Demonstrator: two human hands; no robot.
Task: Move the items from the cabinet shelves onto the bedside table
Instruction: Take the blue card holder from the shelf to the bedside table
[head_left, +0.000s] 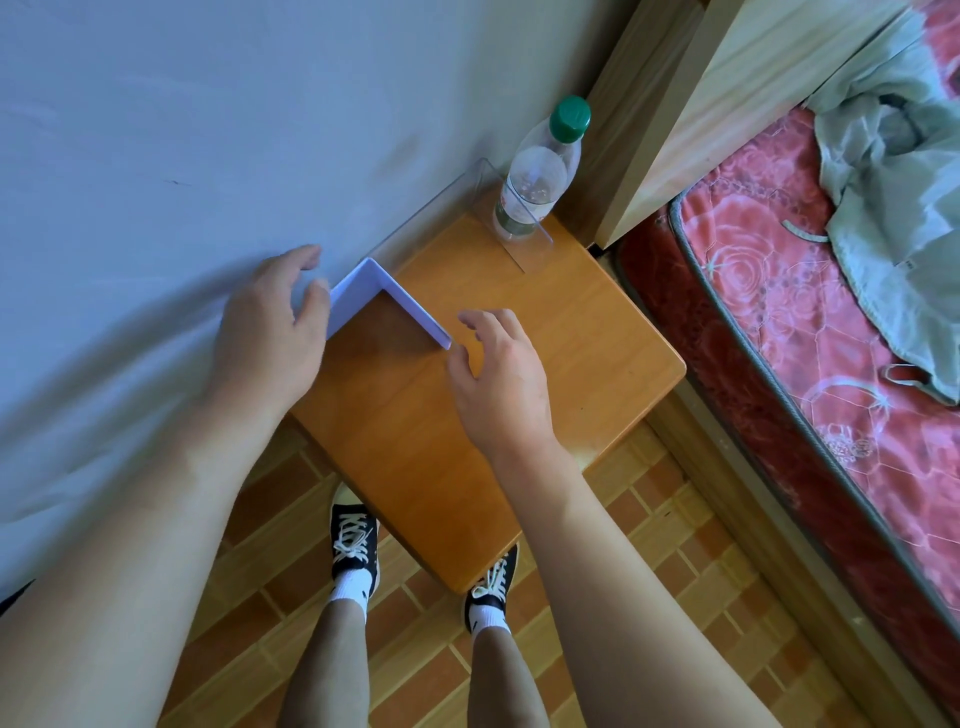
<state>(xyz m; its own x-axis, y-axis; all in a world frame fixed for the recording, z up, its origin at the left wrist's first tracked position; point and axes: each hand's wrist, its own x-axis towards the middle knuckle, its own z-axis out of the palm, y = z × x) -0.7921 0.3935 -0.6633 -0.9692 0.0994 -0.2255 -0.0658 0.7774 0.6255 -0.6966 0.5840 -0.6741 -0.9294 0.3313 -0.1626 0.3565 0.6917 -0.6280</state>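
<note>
A glossy orange-brown wooden bedside table (545, 343) is seen against a pale wall. A thin white L-shaped bracket (395, 293) is stood on its far left corner. The bracket's wall-side leg is touched by the left hand (270, 332), fingers loosely spread; the right hand (498, 379) is held relaxed just beside the other end. A clear, green-capped plastic bottle (540, 176) is stood upright behind a transparent acrylic divider (506, 208).

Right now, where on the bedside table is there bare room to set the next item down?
The bedside table is bare across its middle and its bed-side edge, between the bottle and the right hand, and along the near end by the shoes. It is crowded along the wall, where both hands flank the white angled piece; the left hand is against it.
</note>
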